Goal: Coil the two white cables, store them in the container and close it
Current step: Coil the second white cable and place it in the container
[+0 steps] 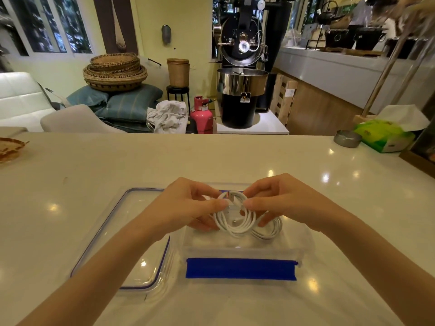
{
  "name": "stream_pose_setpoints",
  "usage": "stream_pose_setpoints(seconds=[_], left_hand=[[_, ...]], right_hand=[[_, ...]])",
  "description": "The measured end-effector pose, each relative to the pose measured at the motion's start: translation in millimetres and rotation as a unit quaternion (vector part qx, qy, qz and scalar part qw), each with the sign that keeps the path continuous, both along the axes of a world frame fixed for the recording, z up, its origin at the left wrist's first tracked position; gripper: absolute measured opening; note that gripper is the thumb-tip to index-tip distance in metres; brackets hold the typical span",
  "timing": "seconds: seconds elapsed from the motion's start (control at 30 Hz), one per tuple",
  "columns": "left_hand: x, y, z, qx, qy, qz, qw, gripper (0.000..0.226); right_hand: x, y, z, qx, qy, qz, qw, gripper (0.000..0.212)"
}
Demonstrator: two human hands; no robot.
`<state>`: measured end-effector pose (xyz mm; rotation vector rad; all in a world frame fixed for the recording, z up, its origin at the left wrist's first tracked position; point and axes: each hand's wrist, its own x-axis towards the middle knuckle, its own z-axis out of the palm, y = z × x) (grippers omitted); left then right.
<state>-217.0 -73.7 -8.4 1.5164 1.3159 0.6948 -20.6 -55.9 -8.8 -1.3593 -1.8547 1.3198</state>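
Observation:
A clear plastic container point(242, 251) with a blue strip on its front wall stands open on the white table. Over it, my left hand point(188, 205) and my right hand point(275, 203) both pinch a coiled white cable point(233, 223) from either side. A second coiled white cable point(270, 231) lies inside the container, just right of the held one and partly under my right fingers. The container's clear lid point(122, 234), edged with a blue seal, lies flat on the table to the left, touching the container's side.
At the table's far right sit a green tissue box point(386, 135) and a small metal ashtray point(347, 138). A woven tray point(10, 148) is at the far left edge. Beyond the table stand a coffee roaster and a pink gas cylinder.

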Motion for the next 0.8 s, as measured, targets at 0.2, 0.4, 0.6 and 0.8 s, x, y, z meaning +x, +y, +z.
stream_pose_setpoints(seconds=[0.2,0.4,0.6,0.8], left_hand=[[-0.3,0.4,-12.1,0.012,0.141,-0.054,0.988,0.02],[8.4,2.9,-21.7,0.056,0.294,-0.079,0.951,0.018],[15.8,7.3,-25.3,0.06,0.35,-0.09,0.931,0.018],[14.7,6.5,-28.3,0.078,0.343,-0.088,0.932,0.019]], right_hand=[[-7.9,2.4,-11.2,-0.013,-0.091,0.031,0.995,0.015],[-14.7,5.1,-19.7,-0.009,-0.13,0.052,0.99,0.011],[-24.8,7.9,-30.5,0.062,-0.206,0.038,0.976,0.011],[-23.7,9.6,-27.9,0.093,-0.21,0.048,0.972,0.017]])
